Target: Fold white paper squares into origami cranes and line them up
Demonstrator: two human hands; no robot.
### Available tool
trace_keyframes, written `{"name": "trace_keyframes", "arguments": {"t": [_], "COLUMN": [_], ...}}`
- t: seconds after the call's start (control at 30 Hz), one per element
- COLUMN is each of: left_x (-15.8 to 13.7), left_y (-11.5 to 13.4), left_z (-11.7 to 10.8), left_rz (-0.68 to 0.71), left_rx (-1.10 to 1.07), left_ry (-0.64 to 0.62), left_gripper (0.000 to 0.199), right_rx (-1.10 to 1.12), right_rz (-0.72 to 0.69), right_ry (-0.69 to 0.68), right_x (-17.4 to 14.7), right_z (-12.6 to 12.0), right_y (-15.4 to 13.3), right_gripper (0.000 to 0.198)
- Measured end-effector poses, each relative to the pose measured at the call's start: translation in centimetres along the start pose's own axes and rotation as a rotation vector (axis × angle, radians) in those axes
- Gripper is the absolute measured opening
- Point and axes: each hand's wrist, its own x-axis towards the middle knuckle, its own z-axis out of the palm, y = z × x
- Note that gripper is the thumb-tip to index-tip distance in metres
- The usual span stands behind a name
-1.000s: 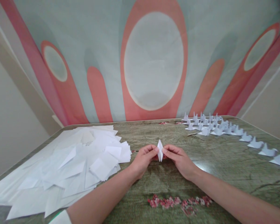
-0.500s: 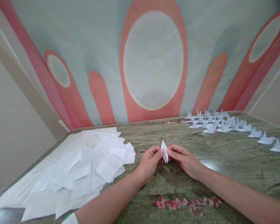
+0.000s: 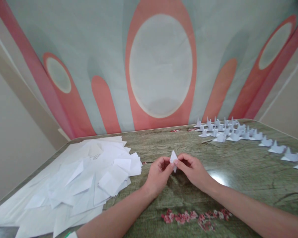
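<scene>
Between my two hands, just above the table, is a small piece of folded white paper (image 3: 173,156) shaped like a narrow diamond with its point up. My left hand (image 3: 160,172) pinches its left side between thumb and fingers. From the right, my right hand (image 3: 192,170) grips the same paper, its thumb pressed on the front near the middle. The thumbs nearly meet, and the fingertips behind the paper are partly hidden.
A wide pile of white paper sheets (image 3: 84,178) covers the left of the wood-patterned table (image 3: 149,211). Several folded paper cranes (image 3: 234,135) stand in rows at the back right. Behind the table rises a patterned wall covering (image 3: 161,66).
The folded paper, earlier showing split lower points, now shows a broader upper face, with my thumbs closer together across it. The whole view has shifted slightly.
</scene>
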Motion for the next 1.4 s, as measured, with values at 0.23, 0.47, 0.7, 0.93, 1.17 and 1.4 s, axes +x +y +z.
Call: {"name": "trace_keyframes", "arguments": {"t": [0.23, 0.47, 0.7, 0.93, 1.17, 1.4], "left_x": [0.1, 0.2, 0.1, 0.0, 0.2, 0.5], "left_y": [-0.1, -0.5, -0.2, 0.0, 0.1, 0.3], "left_z": [-0.1, -0.4, -0.7, -0.6, -0.5, -0.6], "left_rz": [0.029, 0.079, 0.102, 0.072, 0.053, 0.025], "left_rx": [0.14, 0.212, 0.252, 0.175, 0.154, 0.08], "left_ry": [0.026, 0.063, 0.052, 0.004, 0.03, 0.046], "left_gripper": [0.025, 0.026, 0.027, 0.028, 0.029, 0.028], "right_rx": [-0.223, -0.265, -0.216, -0.219, -0.206, -0.161], "right_rz": [-0.125, -0.187, -0.183, -0.194, -0.199, -0.173], "right_ry": [0.081, 0.039, 0.016, -0.011, -0.006, -0.012], "right_x": [-0.3, -0.7, -0.8, -0.7, -0.6, -0.6], "right_z": [0.0, 0.1, 0.2, -0.1, 0.0, -0.1], "right_y": [-0.9, -1.1, -1.1, -1.3, -1.0, -1.1], "right_gripper": [0.016, 0.018, 0.021, 0.021, 0.022, 0.027]}}
